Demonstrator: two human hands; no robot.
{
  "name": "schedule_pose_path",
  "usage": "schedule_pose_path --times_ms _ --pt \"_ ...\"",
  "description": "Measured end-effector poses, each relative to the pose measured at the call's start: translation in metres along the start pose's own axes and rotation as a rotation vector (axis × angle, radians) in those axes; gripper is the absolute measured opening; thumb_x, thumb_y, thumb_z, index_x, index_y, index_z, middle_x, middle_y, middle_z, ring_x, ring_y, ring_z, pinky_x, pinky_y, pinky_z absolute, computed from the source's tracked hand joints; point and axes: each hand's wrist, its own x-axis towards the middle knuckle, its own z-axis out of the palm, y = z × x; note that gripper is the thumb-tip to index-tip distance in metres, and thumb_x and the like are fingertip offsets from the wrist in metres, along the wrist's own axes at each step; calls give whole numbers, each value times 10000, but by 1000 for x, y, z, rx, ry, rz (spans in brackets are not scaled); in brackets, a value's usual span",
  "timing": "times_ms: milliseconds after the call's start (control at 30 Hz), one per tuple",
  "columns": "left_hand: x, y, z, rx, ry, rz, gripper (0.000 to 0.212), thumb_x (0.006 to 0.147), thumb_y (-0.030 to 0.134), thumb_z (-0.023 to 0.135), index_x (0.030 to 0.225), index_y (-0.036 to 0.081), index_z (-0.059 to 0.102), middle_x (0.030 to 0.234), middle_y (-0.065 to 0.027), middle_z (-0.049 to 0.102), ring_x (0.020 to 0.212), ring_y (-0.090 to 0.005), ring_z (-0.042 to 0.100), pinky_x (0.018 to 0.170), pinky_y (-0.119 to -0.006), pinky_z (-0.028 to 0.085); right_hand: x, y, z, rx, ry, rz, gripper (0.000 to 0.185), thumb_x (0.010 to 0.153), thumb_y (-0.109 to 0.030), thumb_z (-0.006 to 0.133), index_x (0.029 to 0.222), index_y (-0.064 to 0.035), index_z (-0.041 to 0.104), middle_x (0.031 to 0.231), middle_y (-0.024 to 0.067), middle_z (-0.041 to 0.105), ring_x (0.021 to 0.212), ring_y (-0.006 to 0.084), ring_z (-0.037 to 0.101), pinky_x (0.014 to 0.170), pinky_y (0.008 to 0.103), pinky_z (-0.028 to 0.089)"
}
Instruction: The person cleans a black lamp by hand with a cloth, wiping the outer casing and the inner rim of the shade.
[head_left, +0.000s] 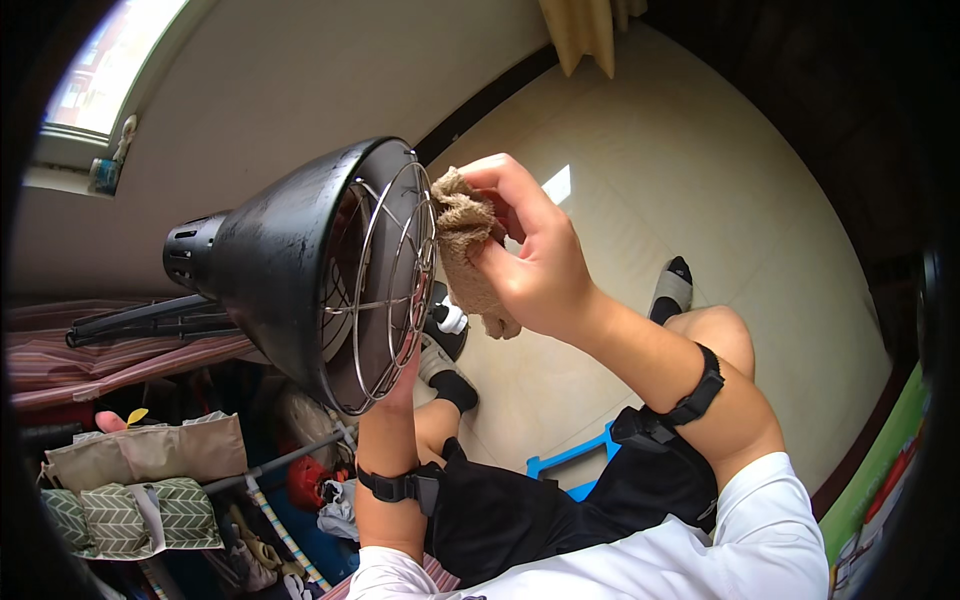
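Note:
A large black metal lamp shade (281, 255) with a chrome wire guard (390, 300) over its mouth fills the middle left, tilted so the guard faces right. My right hand (536, 255) pinches a crumpled beige-brown cloth (465, 232) between thumb and fingers. The cloth is against the guard's right side. My left hand (405, 379) is at the guard's lower edge, holding the lamp there; its fingers are mostly hidden behind the wires. Vent slots show in the narrow neck (191, 251) of the lamp.
A black folding arm (150, 315) lies on striped fabric (112, 352) at left. Below it stand a tube-frame shelf (270, 457) and a fabric organiser (150, 450). A blue plastic stool (570, 454) shows between my legs. A window (112, 60) and curtain (581, 37) border the tiled floor (712, 180).

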Motion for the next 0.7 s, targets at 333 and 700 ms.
schedule_pose_path --times_ms 333,700 --pt "6 -13 63 -25 -119 38 659 923 323 584 1463 28 347 1492 -172 400 1377 -332 402 1117 -439 411 0 -5 4 50 31 -152 326 804 85 580 1123 20 585 1012 95 556 877 185 584 787 268 487" --pt "8 -22 85 -69 -116 43 705 954 534 516 1516 158 313 1539 -98 355 1388 -301 392 1127 -463 383 0 11 2 -121 82 -90 257 766 140 508 983 13 563 969 118 572 831 200 595 720 287 491"
